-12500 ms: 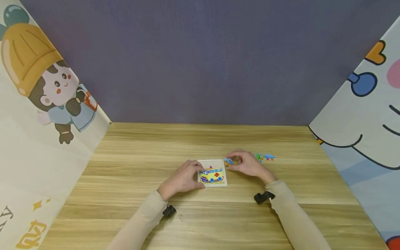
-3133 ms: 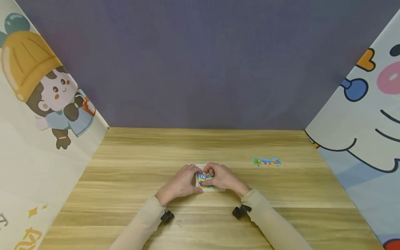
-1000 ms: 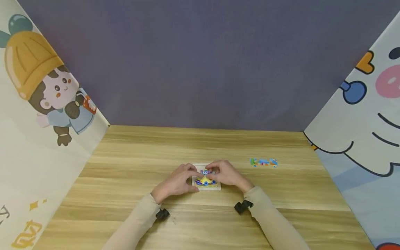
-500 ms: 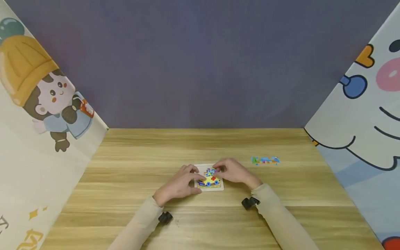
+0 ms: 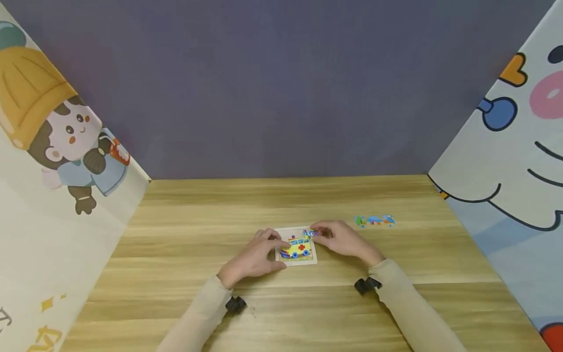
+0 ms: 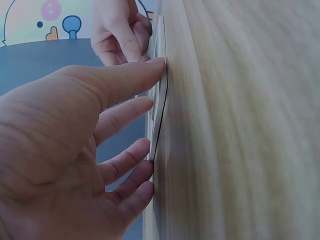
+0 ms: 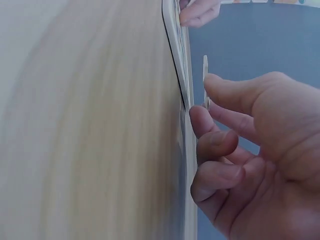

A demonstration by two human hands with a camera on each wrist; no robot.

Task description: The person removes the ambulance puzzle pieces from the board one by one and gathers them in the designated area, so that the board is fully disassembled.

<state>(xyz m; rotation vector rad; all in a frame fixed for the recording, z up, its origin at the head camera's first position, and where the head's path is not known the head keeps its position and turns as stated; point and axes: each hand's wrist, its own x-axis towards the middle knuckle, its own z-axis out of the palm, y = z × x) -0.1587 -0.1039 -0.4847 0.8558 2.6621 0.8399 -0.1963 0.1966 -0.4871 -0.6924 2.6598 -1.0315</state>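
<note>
A jigsaw board (image 5: 303, 262) with a pale frame and a yellow ambulance picture lies on the table. My left hand (image 5: 259, 252) rests at its left side, thumb at the lower left edge, index finger reaching over the picture. In the left wrist view, that hand's (image 6: 75, 140) fingers are spread and touch the board's edge (image 6: 159, 110). My right hand (image 5: 345, 238) pinches a puzzle piece (image 5: 310, 233) over the board's upper right corner; it shows blue and yellow with cartoon eyes. The right wrist view shows this thin piece (image 7: 205, 67) edge-on between thumb and fingers, raised off the board.
Several loose puzzle pieces (image 5: 375, 220), blue, green and orange, lie in a row right of the board. A dark wall (image 5: 281, 98) stands behind the wooden table (image 5: 198, 205), with printed panels at left and right.
My right hand has carried the eyed piece from mid-board to the upper right corner, uncovering the ambulance's windows. The left hand stays at the board. Since the oldest frame, another piece joined the loose row.
</note>
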